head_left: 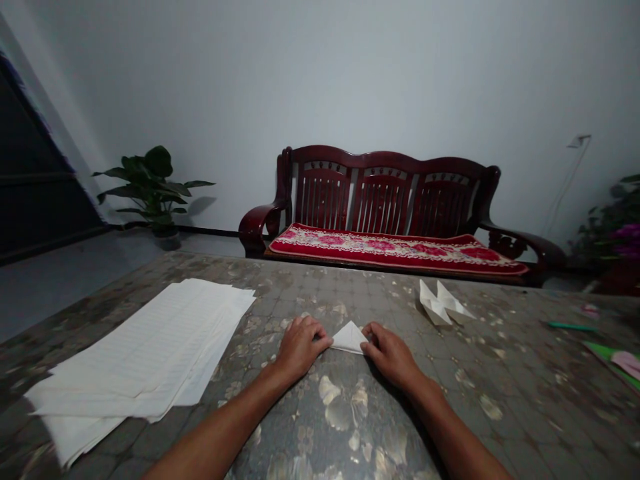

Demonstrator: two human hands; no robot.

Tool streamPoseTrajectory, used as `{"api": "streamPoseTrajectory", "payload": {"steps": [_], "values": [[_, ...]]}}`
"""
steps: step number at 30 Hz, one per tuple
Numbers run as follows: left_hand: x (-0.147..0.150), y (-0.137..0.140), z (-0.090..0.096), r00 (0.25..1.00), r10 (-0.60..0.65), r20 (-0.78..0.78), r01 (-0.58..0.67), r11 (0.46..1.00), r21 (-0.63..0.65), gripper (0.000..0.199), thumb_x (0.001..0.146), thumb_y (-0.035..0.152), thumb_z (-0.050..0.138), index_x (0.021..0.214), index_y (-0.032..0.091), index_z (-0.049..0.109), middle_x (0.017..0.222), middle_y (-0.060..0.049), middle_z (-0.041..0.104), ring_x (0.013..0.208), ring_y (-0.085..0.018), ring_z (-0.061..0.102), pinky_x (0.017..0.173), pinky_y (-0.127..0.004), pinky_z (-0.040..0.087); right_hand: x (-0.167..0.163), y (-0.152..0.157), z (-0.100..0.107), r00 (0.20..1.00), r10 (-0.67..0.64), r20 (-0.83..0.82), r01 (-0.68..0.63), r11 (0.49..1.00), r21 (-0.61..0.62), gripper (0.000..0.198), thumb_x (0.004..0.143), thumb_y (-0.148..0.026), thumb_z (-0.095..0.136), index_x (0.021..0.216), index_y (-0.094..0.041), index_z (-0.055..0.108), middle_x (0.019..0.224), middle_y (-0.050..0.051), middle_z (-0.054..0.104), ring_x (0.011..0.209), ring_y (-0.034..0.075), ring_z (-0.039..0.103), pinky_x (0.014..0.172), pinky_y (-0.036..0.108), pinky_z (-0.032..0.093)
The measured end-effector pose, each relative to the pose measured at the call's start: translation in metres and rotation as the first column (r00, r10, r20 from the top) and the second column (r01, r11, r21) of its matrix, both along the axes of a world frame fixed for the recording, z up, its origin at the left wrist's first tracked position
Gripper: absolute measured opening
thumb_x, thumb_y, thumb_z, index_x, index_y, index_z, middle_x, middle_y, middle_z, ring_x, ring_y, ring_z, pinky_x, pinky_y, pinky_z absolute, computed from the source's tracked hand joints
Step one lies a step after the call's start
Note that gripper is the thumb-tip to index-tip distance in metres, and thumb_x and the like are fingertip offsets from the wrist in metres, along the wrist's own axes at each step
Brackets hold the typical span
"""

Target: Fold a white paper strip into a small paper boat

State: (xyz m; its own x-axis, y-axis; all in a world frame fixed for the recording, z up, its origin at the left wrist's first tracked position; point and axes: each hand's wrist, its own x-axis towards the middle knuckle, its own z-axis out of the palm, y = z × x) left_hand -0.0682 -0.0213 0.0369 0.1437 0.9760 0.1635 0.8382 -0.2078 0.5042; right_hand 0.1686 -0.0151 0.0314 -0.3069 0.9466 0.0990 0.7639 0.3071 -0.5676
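Observation:
A small white sheet of paper folded into a triangle [349,337] lies on the patterned table, its peak pointing away from me. At its left corner, my left hand [303,341] pinches the edge between thumb and fingers. My right hand [389,352] has its thumb and bent fingers closed on the right corner. Farther right on the table stands a folded paper piece [442,305] with several pointed flaps.
On the left of the table [280,427] lies a loose stack of written paper sheets [145,353]. A green pen-like stick [573,327] and a green sheet [607,361] are at the right. Beyond stand a wooden bench [383,200] and a potted plant [155,183].

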Motion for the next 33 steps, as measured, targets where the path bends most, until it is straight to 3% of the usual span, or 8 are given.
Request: {"api": "streamPoseTrajectory", "payload": {"steps": [4,9,25,33], "values": [[0.002,0.001,-0.001,0.999,-0.012,-0.038,0.012,1.000,0.006,0.012,0.085,0.031,0.066,0.079,0.022,0.072,0.100,-0.004,0.067,0.103,-0.023,0.056,0.089,-0.032,0.040,-0.005,-0.002,0.002,0.998,-0.056,-0.009,0.056,0.998,0.023,0.025,0.096,-0.036,0.044,0.083,-0.021,0.059,0.081,0.000,0.065,0.077,0.016,0.057,0.065,0.024,0.032],[0.005,0.002,-0.002,0.994,-0.014,-0.109,0.019,0.999,0.040,0.016,0.086,0.034,0.064,0.077,0.022,0.070,0.099,-0.004,0.065,0.102,-0.024,0.056,0.094,-0.036,0.038,-0.013,-0.006,0.005,0.979,-0.126,0.162,0.110,0.988,0.105,0.032,0.097,-0.033,0.045,0.072,-0.019,0.059,0.079,0.002,0.067,0.075,0.015,0.057,0.065,0.025,0.029],[0.013,0.002,-0.004,0.985,0.026,-0.170,-0.011,0.996,0.090,0.020,0.090,0.031,0.058,0.076,0.019,0.066,0.096,-0.007,0.065,0.099,-0.026,0.056,0.088,-0.037,0.040,-0.021,-0.002,0.009,0.904,-0.184,0.385,0.138,0.980,0.145,0.027,0.098,-0.034,0.045,0.085,-0.022,0.065,0.088,0.004,0.075,0.080,0.018,0.067,0.059,0.029,0.024],[0.001,0.007,-0.007,0.996,-0.070,-0.053,0.073,0.996,0.053,0.013,0.088,0.033,0.064,0.083,0.023,0.070,0.100,-0.004,0.064,0.104,-0.024,0.054,0.092,-0.035,0.038,-0.021,-0.003,0.010,0.893,-0.177,0.414,0.131,0.982,0.138,0.026,0.100,-0.033,0.043,0.092,-0.022,0.064,0.091,0.005,0.074,0.083,0.019,0.068,0.060,0.028,0.028]]}}
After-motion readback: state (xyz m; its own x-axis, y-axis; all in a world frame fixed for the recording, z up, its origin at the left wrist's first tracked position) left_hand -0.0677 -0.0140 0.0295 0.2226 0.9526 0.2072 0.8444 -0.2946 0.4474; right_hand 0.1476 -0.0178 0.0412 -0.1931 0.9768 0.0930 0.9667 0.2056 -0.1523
